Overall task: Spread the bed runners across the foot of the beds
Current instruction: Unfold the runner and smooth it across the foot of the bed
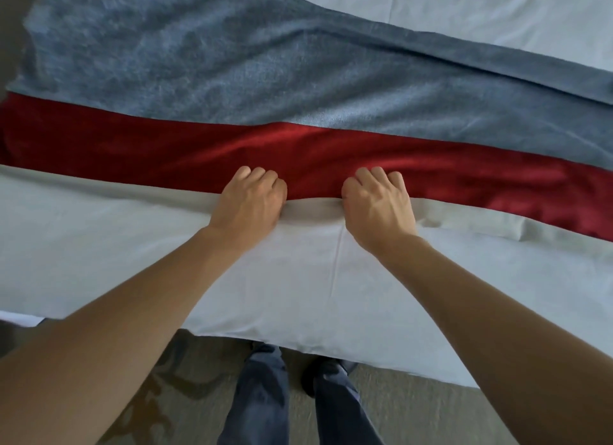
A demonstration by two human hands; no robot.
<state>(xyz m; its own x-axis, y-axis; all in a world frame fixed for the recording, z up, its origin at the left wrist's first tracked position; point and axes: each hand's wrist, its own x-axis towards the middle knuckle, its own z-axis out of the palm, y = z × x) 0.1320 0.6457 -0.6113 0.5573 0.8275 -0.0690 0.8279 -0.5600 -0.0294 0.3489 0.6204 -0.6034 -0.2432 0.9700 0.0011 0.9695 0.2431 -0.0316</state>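
A bed runner lies across the white bed (298,295). It has a wide grey-blue band (199,63) on the far side, a shiny red band (166,146) in the middle and a narrow light grey border (315,207) along the near edge. My left hand (248,202) and my right hand (378,202) sit side by side on that near edge, fingers curled and gripping the fabric where red meets grey. The blue band is wrinkled and runs slanted toward the right.
The bed's foot edge (331,348) is just in front of my legs. Below it is grey carpet with a dark pattern (159,388). My trouser legs (262,395) and a dark shoe stand close to the bed. White sheet (464,9) shows beyond the runner.
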